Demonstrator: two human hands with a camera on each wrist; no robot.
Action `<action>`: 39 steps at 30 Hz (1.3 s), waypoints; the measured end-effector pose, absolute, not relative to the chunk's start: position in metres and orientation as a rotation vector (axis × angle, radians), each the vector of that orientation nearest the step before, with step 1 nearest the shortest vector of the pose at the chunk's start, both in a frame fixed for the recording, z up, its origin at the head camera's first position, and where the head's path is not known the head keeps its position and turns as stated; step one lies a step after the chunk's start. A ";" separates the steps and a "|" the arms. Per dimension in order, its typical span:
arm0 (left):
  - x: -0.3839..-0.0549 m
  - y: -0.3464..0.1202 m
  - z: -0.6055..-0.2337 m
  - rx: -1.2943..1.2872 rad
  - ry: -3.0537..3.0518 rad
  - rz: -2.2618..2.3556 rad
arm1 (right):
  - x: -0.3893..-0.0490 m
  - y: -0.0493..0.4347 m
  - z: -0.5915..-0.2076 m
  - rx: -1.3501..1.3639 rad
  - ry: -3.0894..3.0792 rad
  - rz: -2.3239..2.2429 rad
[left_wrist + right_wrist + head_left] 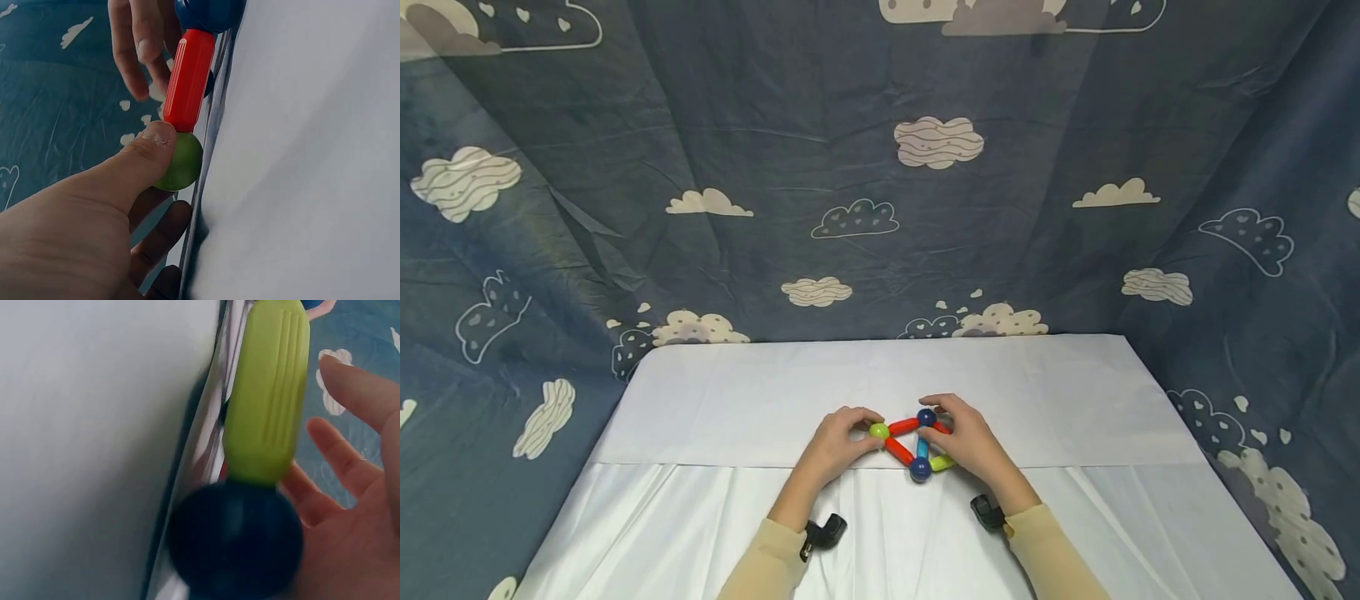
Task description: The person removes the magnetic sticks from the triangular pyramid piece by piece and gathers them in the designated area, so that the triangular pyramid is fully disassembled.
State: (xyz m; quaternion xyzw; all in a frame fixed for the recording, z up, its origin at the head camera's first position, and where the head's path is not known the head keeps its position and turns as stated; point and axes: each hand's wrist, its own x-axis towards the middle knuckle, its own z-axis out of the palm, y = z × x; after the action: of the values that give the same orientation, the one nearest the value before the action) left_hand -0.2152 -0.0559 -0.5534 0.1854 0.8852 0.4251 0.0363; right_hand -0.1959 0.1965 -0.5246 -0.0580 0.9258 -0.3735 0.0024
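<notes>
At lower centre, left grip (837,443) pinches green ball (879,431); right grip (972,437), spread and empty, should steady upper blue ball (927,417).

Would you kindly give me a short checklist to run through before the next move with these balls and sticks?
1. Left hand pinching the green ball: ok.
2. Red stick joining green ball to lower blue ball: ok.
3. Yellow-green stick meeting a dark ball in the right wrist view: ok.
4. Right hand firmly gripping the upper blue ball: cannot tell.
5. Right-hand ends all visible in the head view: not ok, hand covers them.
</notes>
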 end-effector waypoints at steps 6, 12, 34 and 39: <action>-0.212 -0.049 -0.554 0.613 2.684 1.304 | -0.196 0.196 -0.528 -0.173 2.862 -1.153; -0.210 -0.048 -0.553 0.661 2.642 1.283 | -0.197 0.197 -0.528 -0.166 2.801 -1.116; -0.209 -0.044 -0.555 0.930 2.511 1.301 | -0.198 0.202 -0.531 -0.160 2.746 -1.112; -0.209 -0.045 -0.554 0.909 2.497 1.305 | -0.199 0.201 -0.532 -0.125 2.759 -1.107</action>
State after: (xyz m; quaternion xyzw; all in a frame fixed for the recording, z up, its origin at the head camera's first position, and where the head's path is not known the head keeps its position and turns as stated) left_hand -0.2087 -0.0449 -0.5544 0.3057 0.8401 0.4390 0.0904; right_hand -0.1989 0.2010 -0.5323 -0.0419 0.9240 -0.3709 0.0828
